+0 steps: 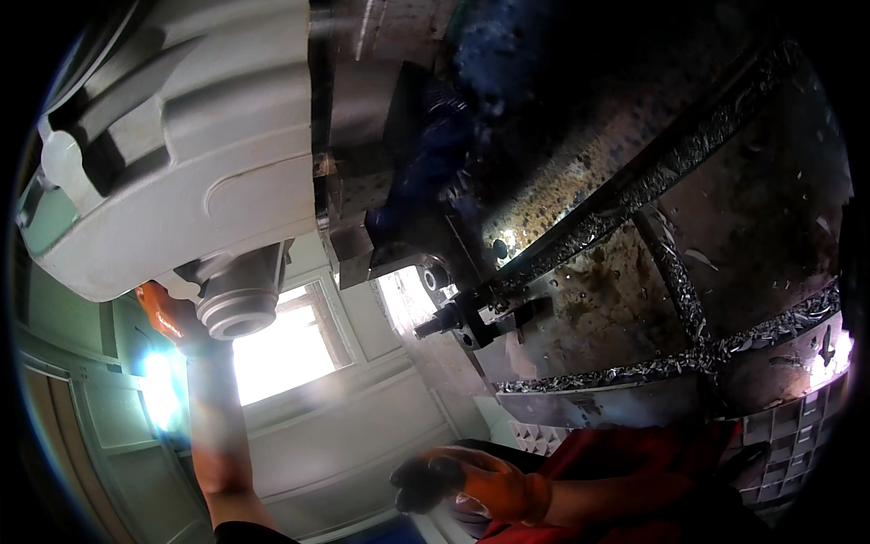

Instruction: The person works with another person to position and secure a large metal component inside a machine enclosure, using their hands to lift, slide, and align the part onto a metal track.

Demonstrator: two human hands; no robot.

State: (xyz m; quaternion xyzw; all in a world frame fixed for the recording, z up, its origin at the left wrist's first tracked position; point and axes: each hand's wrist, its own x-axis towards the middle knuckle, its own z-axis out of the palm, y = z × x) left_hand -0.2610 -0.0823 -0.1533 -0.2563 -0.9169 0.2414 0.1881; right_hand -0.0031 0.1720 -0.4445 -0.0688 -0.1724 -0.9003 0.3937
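My left hand (pixel 168 315), in an orange glove, is raised to the lower edge of a large pale grey machine housing (pixel 245 163). Its fingers are mostly hidden behind that edge, beside a round stepped grey boss (pixel 238 313). Low in the middle hovers my right hand (pixel 471 482), gloved in orange with dark fingertips. The fingers are loosely bent, and I see nothing between them. Above and right of it lies a metal machine bed (pixel 589 308) with dark grooves packed with shavings. A dark clamp block with a bolt (pixel 467 319) sits at the bed's left edge.
Metal chips fill the grooves (pixel 684 281) and lie scattered on the wet, stained bed. A grey plastic crate (pixel 788 444) stands below at the right. Red cloth (pixel 625 453) shows near my right forearm. Pale panelled walls and a bright window (pixel 285 354) are beyond.
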